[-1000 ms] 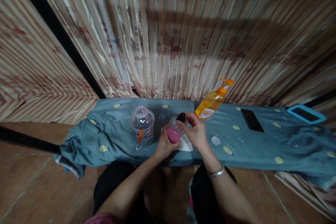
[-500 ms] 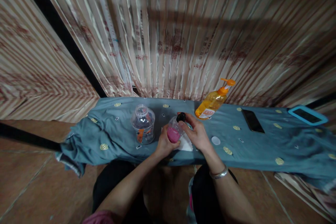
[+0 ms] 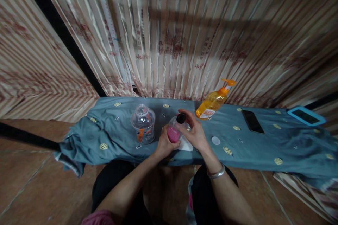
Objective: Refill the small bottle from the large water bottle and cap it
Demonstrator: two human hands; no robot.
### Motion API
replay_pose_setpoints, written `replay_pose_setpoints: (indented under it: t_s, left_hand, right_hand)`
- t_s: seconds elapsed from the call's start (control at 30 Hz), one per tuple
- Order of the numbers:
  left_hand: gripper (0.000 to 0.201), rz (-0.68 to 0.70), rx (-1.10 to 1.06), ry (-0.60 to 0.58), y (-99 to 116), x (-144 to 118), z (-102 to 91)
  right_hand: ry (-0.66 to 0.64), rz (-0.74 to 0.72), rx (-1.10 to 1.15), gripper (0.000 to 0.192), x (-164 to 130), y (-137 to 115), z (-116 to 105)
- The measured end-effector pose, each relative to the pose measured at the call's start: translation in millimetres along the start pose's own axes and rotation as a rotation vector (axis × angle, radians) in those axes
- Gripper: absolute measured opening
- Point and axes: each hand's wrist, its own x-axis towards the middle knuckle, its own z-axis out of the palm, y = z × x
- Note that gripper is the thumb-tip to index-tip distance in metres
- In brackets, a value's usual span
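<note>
My left hand (image 3: pixel 164 145) grips the lower part of a small clear bottle with a pink label (image 3: pixel 173 132), held tilted over the blue cloth (image 3: pixel 111 133). My right hand (image 3: pixel 193 132) has its fingers curled around the bottle's black cap (image 3: pixel 181 117). A white tissue (image 3: pixel 186 145) lies on the cloth just under both hands. A wide clear plastic bottle with no cap (image 3: pixel 143 123) stands to the left of my left hand. A white round lid (image 3: pixel 216 140) lies to the right of my right hand.
An orange pump bottle (image 3: pixel 214 101) stands at the back by the striped curtain (image 3: pixel 185 35). A black phone (image 3: pixel 252 121) and a blue-framed device (image 3: pixel 305 115) lie at the right. The cloth hangs over the low bench's left end. My knees sit under the front edge.
My right fingers have shifted over and around the black cap while my left hand keeps hold of the bottle. The view has drifted slightly.
</note>
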Motion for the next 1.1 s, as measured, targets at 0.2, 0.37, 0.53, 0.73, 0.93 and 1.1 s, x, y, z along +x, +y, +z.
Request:
replay_pose_setpoints:
  t_s: [0.2,0.37,0.53,0.73,0.93,1.1]
  left_hand:
    - [0.075,-0.007,0.006,0.006,-0.6,0.2,0.6]
    - [0.073,0.014,0.005,0.007,-2.5,-0.2,1.5]
    - [0.072,0.020,-0.004,0.006,-3.5,-0.5,1.5]
    - [0.076,0.018,-0.007,-0.002,-2.1,0.0,1.2]
    - [0.077,0.004,0.000,0.011,-1.5,-0.3,1.6]
    - [0.081,0.002,-0.015,0.013,-1.5,-0.2,1.4]
  right_hand:
    - [0.070,0.032,0.008,0.039,0.5,2.6,4.2]
    - [0.017,0.026,0.000,0.044,-1.3,-3.2,0.5]
    - [0.090,0.035,-0.013,0.043,-0.5,2.5,4.2]
    - [0.033,0.021,-0.029,0.041,-0.8,-3.1,-0.2]
    - [0.088,0.030,-0.043,0.041,-0.6,1.2,3.9]
    - [0.072,0.026,-0.047,0.038,-0.1,0.4,3.7]
